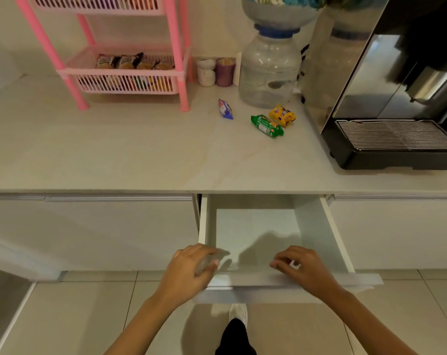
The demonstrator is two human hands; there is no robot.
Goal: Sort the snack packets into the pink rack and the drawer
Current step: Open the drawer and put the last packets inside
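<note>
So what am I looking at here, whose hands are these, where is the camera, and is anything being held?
No machine here: a person wears a camera on the head, looking down. The left hand and right hand hover at the front of an open drawer, fingers loosely curled, with no grip on anything. On the counter lie three snack packets: purple, green and yellow. The pink rack at the back already holds packets. A water jug and a coffee machine stand to the right.

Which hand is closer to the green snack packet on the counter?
The right hand, narrowly. It hovers over the open drawer's front edge, almost straight below the green packet. The left hand is at the drawer's left corner, farther off to the side.
</note>
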